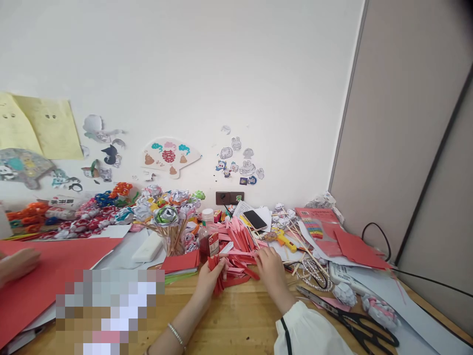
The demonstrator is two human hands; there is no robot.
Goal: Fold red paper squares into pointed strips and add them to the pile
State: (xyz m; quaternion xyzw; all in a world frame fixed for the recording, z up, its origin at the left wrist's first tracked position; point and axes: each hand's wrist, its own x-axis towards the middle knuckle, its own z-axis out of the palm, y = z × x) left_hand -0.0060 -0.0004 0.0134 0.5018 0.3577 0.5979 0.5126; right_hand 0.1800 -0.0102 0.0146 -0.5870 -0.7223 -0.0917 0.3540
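Note:
My left hand (211, 277) is closed around a bunch of folded red paper strips (218, 271) at the near edge of a larger heap of folded red and pink paper pieces (236, 241). A bracelet sits on that wrist. My right hand (271, 268) rests fingers-down on the right side of the same heap, its fingers curled onto the strips. Both hands work above a wooden table (236, 320).
A cup of sticks topped with paper roses (170, 231) and a red-labelled bottle (207, 235) stand behind the heap. A phone (254, 219) lies on papers. Black scissors (354, 320) lie at the right. Another person's hand (18, 264) rests on a red paper sheet (44, 276).

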